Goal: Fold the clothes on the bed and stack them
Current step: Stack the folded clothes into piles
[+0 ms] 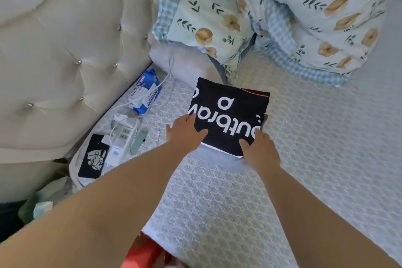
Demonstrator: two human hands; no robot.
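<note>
The left hand [185,135] lies flat on the near left corner of a folded black garment [228,115], fingers straight and spread, pressing down on the cloth rather than gripping it. The right hand [260,150] rests at the near right corner, its fingers bent over the garment's edge with the thumb on top of the black cloth; it seems to pinch that corner, though the fingertips are hidden under the fold. Both forearms reach in from the lower part of the view, bare, and converge toward the garment.

The garment is folded into a rough square with large white letters on top. A thin white layer shows along its near edge, a pink strip along its far right edge, and a bit of grey cloth sticks out at its right side. It lies on the quilted white bed cover [304,169], near the head of the bed.

To the right of the garment and toward the viewer the cover lies open and flat. Just beyond the far edge sits a white pillow [180,61], then a flowered pillow [213,22] and a heaped flowered quilt [326,17]. To the left, near the tufted headboard [65,39], lie a blue and white packet [145,93], a power strip [121,132] with white cables, and a black patch with a white drawing [93,156].
</note>
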